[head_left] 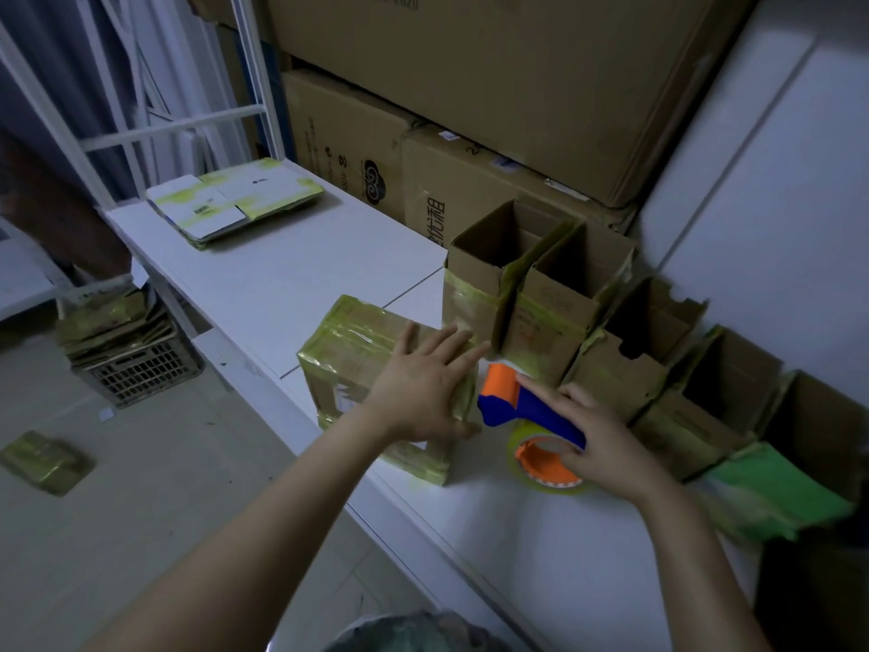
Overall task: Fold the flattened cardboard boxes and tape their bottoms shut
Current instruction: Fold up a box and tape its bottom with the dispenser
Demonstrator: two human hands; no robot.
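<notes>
Left hand [423, 383] rests flat on taped box [348, 343]; right hand [606, 440] grips tape dispenser [505, 409]; finished boxes [550, 317] at two o'clock; flats [235, 200] remain at ten.

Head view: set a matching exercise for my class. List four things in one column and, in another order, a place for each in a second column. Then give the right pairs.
Things
1. dispenser
2. white flat boxes
3. crate
4. left hand

Places
A. on the floor
B. at the far end of the table
C. flat on the taped box
D. in the right hand

Pairs: 1-D, 2-B, 3-A, 4-C
</notes>
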